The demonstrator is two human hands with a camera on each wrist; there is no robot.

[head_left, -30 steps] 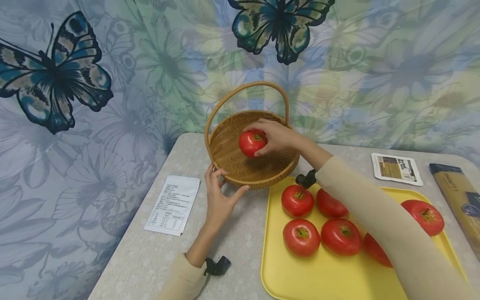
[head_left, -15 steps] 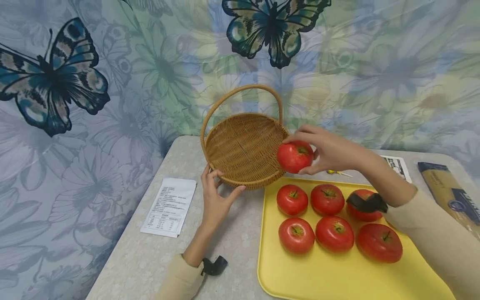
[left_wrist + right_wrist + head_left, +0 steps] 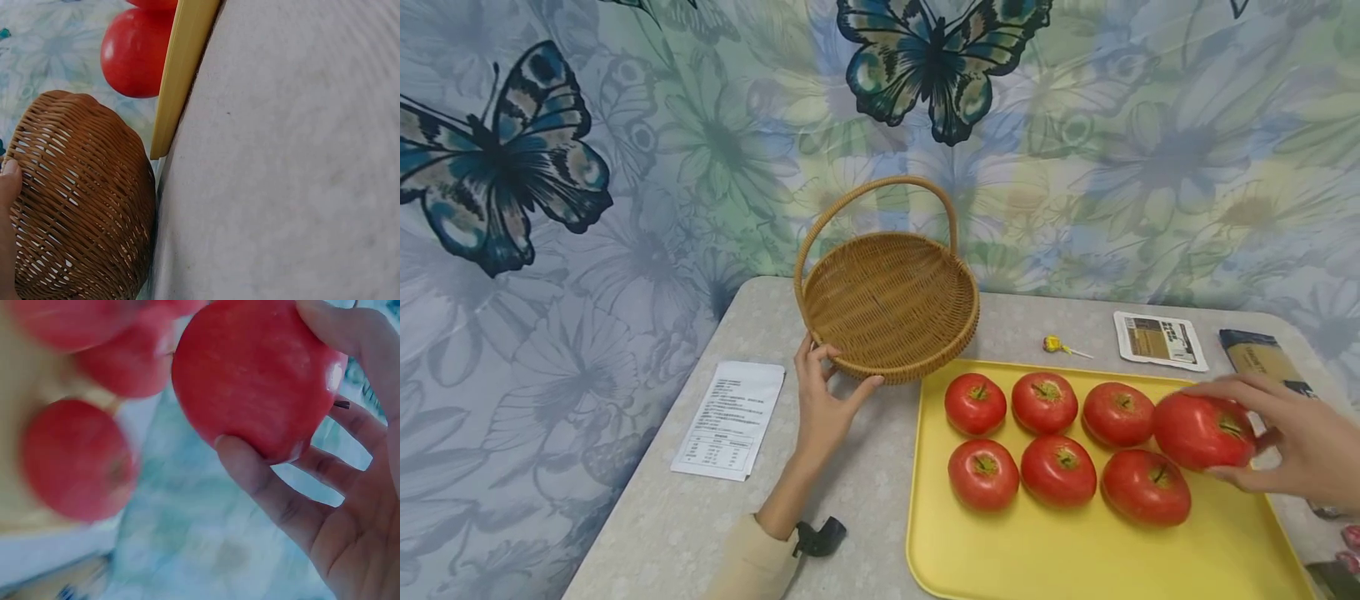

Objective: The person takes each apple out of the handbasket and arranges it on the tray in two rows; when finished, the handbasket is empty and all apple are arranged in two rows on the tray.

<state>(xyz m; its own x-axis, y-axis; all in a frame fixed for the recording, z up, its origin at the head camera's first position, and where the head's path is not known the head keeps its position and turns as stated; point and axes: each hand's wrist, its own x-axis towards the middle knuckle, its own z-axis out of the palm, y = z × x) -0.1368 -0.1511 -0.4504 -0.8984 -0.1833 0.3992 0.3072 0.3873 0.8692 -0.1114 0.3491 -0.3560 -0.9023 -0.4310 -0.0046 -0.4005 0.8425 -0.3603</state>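
Note:
My right hand (image 3: 1300,442) grips a red apple (image 3: 1198,429) above the right end of the yellow tray (image 3: 1037,558). In the right wrist view the held apple (image 3: 256,375) sits between thumb and fingertips, its stem toward the palm. Several more apples (image 3: 1058,471) stand in two rows on the tray; another apple (image 3: 81,459) lies close to the tray's edge in that view. A brown wicker basket (image 3: 891,300) leans back, its mouth facing me and nothing inside. At its lower left rim, my left hand (image 3: 823,408) holds it, with the thumb (image 3: 9,181) against the rim.
A white printed sheet (image 3: 730,421) lies left of the basket. Behind the tray are a yellow-wrapped lollipop (image 3: 1054,344) and a white packet (image 3: 1160,340). A brown and blue bag (image 3: 1262,358) is at the far right. A butterfly-print cloth (image 3: 700,167) hangs behind the table.
My right hand carried the apple out of the basket, then rightward over the tray to its right end. The left hand has stayed on the basket rim. The view has shifted slightly.

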